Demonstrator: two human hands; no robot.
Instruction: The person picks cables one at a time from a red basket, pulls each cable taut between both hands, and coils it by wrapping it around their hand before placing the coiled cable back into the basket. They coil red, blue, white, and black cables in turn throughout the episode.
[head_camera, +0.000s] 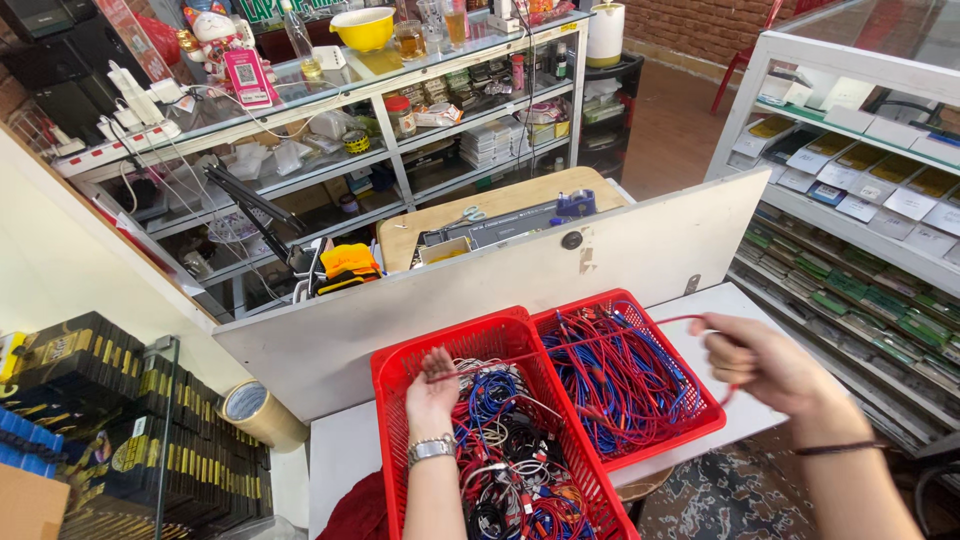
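Red cable: a thin red cable runs taut across the head view, its long axis nearly level from left to right, rising slightly toward the right.
Left hand: the left hand sits over the near red basket, fingers closed together, pinching the left end of the cable at the fingertips.
Right hand: the right hand is out past the right edge of the far basket, curled shut on the cable's other end, with a loop of red hanging just below the fist.
Direction: from the left grip the cable leads right and a little far; from the right grip it leads left, passing above the far basket.
Near basket: holds a tangle of blue, red, white and black cables.
Far basket: the second red basket touches the first on its right and holds mostly red and blue cables.
Bench: both baskets rest on a white bench, with a white board standing just behind them.
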